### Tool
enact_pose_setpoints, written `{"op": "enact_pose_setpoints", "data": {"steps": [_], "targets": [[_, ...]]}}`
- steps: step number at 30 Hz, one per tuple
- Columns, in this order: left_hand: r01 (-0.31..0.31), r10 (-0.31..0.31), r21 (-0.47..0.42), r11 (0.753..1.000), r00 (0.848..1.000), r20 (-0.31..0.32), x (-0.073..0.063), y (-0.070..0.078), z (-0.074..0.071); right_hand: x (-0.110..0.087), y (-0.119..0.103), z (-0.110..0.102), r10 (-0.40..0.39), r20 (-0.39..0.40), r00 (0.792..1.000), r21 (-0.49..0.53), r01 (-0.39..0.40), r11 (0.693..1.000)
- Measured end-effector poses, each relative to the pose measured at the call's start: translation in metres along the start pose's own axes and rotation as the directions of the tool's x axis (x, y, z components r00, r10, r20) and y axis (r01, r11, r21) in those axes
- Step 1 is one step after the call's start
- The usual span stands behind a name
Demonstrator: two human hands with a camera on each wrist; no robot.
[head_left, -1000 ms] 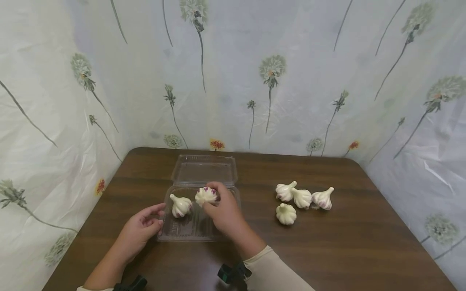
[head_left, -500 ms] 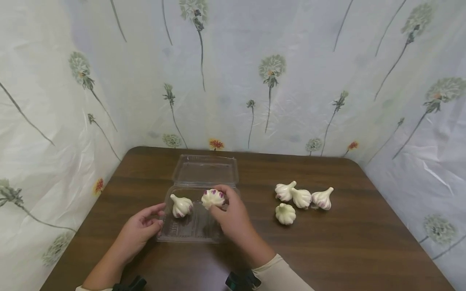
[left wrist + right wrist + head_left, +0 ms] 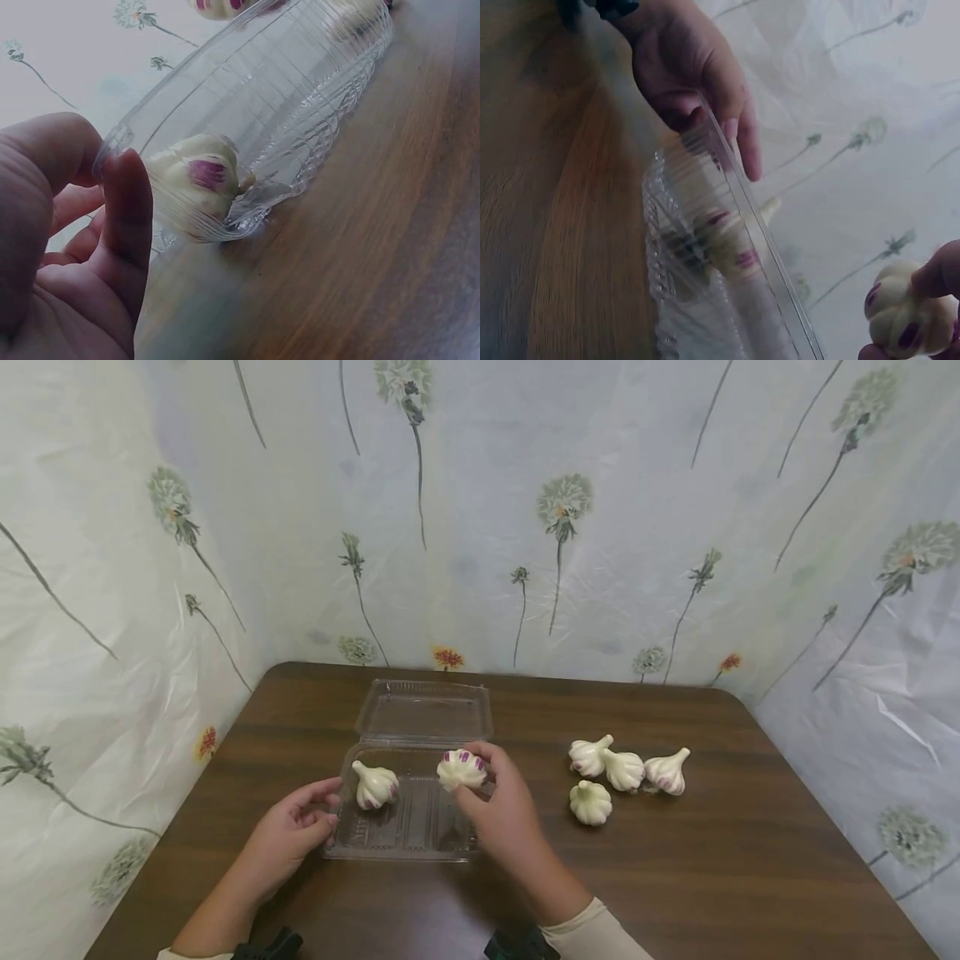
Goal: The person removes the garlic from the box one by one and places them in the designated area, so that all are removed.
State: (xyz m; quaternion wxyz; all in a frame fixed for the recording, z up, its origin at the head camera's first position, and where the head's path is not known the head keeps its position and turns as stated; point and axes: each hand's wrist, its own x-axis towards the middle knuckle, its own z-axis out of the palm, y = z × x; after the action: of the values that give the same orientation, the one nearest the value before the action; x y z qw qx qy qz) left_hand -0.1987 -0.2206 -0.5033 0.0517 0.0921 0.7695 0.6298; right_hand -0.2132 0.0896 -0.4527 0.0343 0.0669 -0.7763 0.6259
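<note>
My left hand (image 3: 294, 828) pinches the left rim of a clear plastic clamshell container (image 3: 405, 847), thumb and forefinger on its edge in the left wrist view. Inside, on the left, lies one garlic bulb (image 3: 374, 787) with purple marks, seen through the wall (image 3: 199, 176) in that view. Over the container's right half, my right hand (image 3: 507, 806) holds a second garlic bulb (image 3: 461, 770) between thumb and fingers, root end toward me. The right wrist view shows this held bulb (image 3: 907, 311) above the rim, near the lower right corner.
The container's lid (image 3: 423, 710) stands open toward the back. On the right of the brown wooden table (image 3: 712, 860) lie several more garlic bulbs (image 3: 624, 772) in a loose group. Plastic sheeting (image 3: 480, 510) printed with dandelions hangs behind and at both sides.
My right hand has moved to the right with its garlic bulb, from the middle of the container to over its right side. The left hand has stayed at the rim.
</note>
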Motion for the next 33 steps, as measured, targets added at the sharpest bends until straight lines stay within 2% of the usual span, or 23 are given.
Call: {"op": "enact_pose_setpoints", "data": {"steps": [10,18,33], "targets": [[0.009,-0.009,0.01,1.0,1.0,0.002,-0.002,0.003,0.0,-0.01,-0.002,-0.014,0.0,-0.031,1.0,-0.003,0.0,1.0],[0.013,-0.013,0.01,1.0,1.0,0.006,0.001,0.004,0.002,-0.018,0.007,-0.029,-0.006,-0.053,0.999,-0.001,0.005,1.0],[0.033,-0.033,-0.024,0.999,0.999,-0.001,0.001,0.001,0.002,-0.02,0.023,-0.061,-0.015,-0.103,0.995,-0.043,0.011,0.999]]}}
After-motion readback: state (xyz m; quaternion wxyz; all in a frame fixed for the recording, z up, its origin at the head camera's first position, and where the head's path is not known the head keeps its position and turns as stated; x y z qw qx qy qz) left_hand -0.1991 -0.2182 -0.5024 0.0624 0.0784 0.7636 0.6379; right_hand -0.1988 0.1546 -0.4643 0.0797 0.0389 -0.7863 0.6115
